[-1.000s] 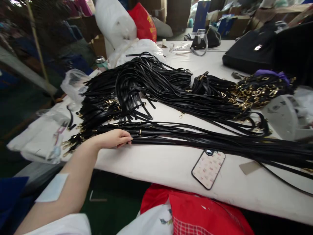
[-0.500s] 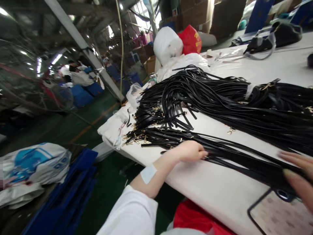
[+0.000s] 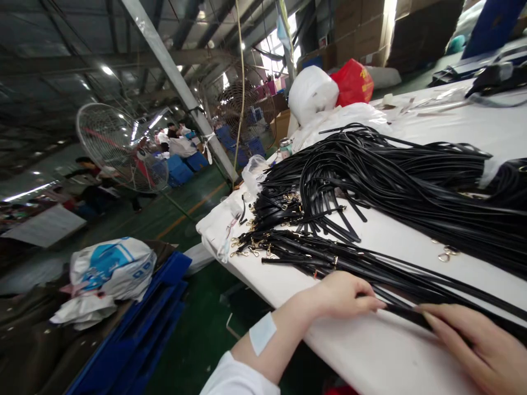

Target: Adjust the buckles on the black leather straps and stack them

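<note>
Black strap (image 3: 407,315), pinched in the fingers (image 3: 373,303) of left hand (image 3: 340,294) and right hand (image 3: 480,343), at white table (image 3: 364,345)

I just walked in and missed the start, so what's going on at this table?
A person's left hand and right hand hold a black strap between them, near the front edge of a white table. A row of straps lies just beyond the hands, with a large heap of straps behind it.

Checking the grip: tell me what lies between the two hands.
A black strap runs between the left hand and right hand, in the head view.
</note>
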`<state>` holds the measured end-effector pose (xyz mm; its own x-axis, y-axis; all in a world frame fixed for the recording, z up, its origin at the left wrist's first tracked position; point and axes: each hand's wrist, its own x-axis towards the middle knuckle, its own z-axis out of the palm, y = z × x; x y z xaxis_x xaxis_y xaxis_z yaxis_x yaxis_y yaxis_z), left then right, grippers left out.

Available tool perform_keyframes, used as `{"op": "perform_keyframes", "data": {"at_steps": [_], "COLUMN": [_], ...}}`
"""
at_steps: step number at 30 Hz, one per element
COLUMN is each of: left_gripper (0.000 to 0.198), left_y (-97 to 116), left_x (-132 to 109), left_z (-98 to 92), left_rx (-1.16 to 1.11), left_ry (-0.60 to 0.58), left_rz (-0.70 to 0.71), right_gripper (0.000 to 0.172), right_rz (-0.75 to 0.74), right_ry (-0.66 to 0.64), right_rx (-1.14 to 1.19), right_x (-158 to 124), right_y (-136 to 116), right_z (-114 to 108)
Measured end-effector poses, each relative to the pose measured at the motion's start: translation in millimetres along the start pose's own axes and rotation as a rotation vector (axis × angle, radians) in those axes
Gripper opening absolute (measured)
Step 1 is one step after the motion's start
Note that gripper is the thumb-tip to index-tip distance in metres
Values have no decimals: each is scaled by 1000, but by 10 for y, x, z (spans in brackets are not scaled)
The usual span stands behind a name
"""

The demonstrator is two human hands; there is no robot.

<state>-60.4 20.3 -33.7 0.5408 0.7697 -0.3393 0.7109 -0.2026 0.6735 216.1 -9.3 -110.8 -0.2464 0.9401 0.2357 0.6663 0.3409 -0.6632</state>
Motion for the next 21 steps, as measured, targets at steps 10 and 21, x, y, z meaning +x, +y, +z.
{"op": "perform_keyframes", "data": {"at_steps": [10,21], "left_gripper": [34,26], "left_y": [-50,-237], "left_x": [596,1455], "left_z": [-889,-1221], "left_rx": [223,385], "left_ry": [483,473], "left_rz": [-136,-236], "right_gripper": [39,47], "right_rz": [147,228], "right_ry": [-267,-336], "right_rx": [235,384], "right_x": [94,131], "right_y": [-288,-316], "right_z": [-163,-183]}}
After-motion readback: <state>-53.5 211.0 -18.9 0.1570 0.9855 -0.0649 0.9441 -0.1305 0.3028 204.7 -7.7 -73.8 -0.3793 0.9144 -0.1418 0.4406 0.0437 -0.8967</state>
